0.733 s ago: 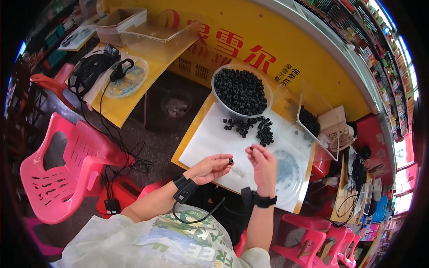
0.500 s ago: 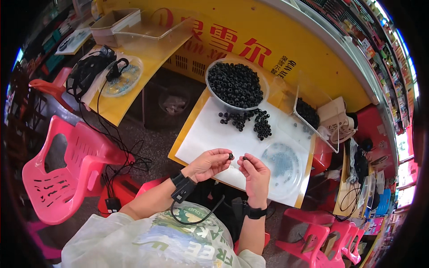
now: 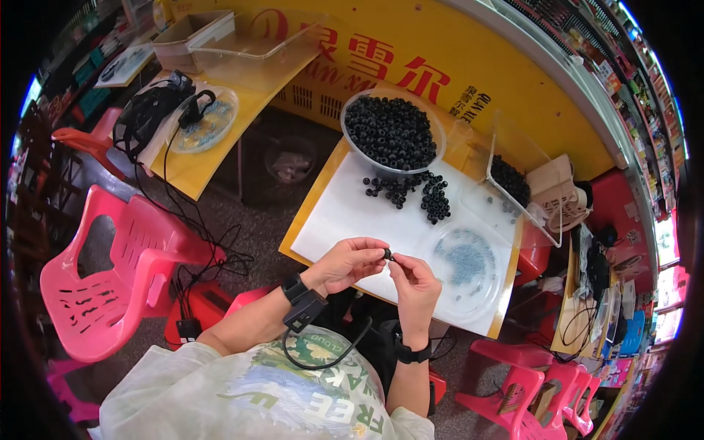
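My left hand (image 3: 347, 265) pinches a small black round part (image 3: 387, 254) between thumb and fingertips, over the near edge of the table. The fingertips of my right hand (image 3: 415, 284) are closed and meet that part from the right; what they hold is too small to make out. Beyond my hands, loose black round parts (image 3: 435, 203) with holes in them lie in a cluster on a white sheet (image 3: 337, 213). Behind them a clear round bowl (image 3: 442, 150) is heaped with more of the same. To the right lies a clear round dish (image 3: 490, 290) with many tiny bluish pieces.
A clear rectangular bin (image 3: 559, 220) with black parts stands at the table's right edge. Another yellow table (image 3: 213, 158) on the left carries black straps (image 3: 143, 117) and a dish. Pink chairs (image 3: 110, 271) and black cables (image 3: 194, 257) are on the floor to the left.
My two hands have come together: the fingertips of my right hand, apart from the left before, now touch at the black part. The view has shifted slightly.
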